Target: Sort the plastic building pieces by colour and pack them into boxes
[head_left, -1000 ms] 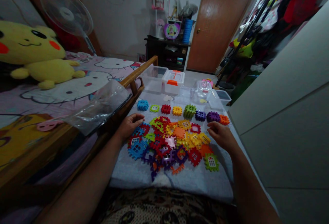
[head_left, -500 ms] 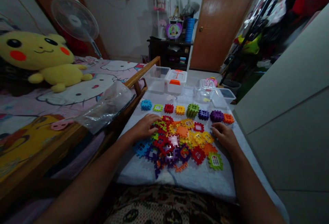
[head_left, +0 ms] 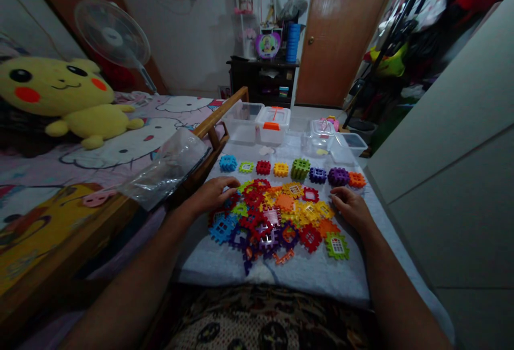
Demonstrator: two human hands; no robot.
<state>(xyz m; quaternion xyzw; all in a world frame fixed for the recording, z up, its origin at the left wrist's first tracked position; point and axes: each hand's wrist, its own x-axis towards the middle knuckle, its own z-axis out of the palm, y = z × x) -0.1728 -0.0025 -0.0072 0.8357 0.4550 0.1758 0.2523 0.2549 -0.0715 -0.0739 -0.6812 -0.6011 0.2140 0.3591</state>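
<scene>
A heap of flat, notched plastic building pieces [head_left: 271, 216] in several colours lies in front of me. At its upper left edge is my left hand [head_left: 217, 195], thumb and fingertips apart, touching or just above the pieces; I see nothing held. Close to its fingertips are a light-green piece [head_left: 243, 185] and red pieces [head_left: 254, 196]. Below that hand lies a blue window piece [head_left: 223, 228]. On the right side, my right hand [head_left: 352, 208] rests beside the yellow pieces [head_left: 324, 210], fingers loosely bent and apart, holding nothing. Nearer to me is a green piece with a white window [head_left: 337, 245].
Beyond the heap stands a row of colour-sorted stacks, from a blue stack [head_left: 228, 163] to an orange stack [head_left: 357, 180]. Clear plastic boxes [head_left: 243, 130] and a lidded box with an orange latch [head_left: 273, 135] stand behind. A wooden bed rail [head_left: 193, 144] borders the left.
My left hand has drawn back leftward from the green pieces. Green and red pieces at the heap's left side have shifted and show more. My right hand has barely moved.
</scene>
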